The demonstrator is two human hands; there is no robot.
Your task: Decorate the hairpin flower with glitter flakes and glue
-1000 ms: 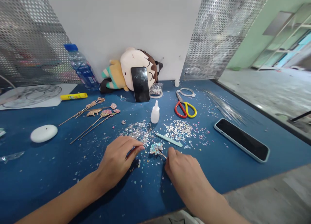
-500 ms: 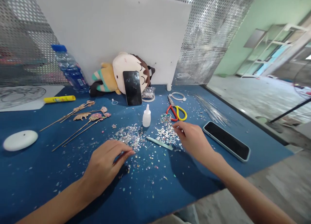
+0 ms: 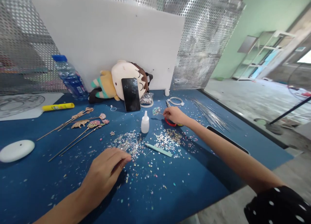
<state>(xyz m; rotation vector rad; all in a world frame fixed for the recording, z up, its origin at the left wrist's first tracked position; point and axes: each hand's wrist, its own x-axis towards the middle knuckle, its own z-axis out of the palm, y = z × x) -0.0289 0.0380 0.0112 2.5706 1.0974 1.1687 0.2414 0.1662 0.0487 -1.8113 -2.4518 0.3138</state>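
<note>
My right hand [image 3: 173, 115] reaches far across the blue table [image 3: 170, 191], pinching the stick of a glittery bow hairpin [image 3: 156, 111] that hovers just behind a small white glue bottle [image 3: 145, 122]. It lies over the red and yellow scissors [image 3: 170, 122]. Near the front, my left hand [image 3: 105, 173] rests with fingers curled together, its fingertips touching a heap of silvery flakes [image 3: 128, 142]; anything between the fingers is hidden. A pale green strip [image 3: 159, 150] lies between the two flake heaps.
Several finished gold hairpins [image 3: 80, 120] lie at the left, with a yellow tube [image 3: 57, 106], a water bottle [image 3: 69, 76] and a white oval pad [image 3: 16, 150]. A plush doll [image 3: 116, 80] props a phone [image 3: 131, 94]. Another phone [image 3: 227, 138] and thin wires [image 3: 210, 114] lie right.
My right hand has lifted the bow hairpin from the near flakes and carried it away toward the back, past the glue bottle. My left hand has stayed by the flake heap.
</note>
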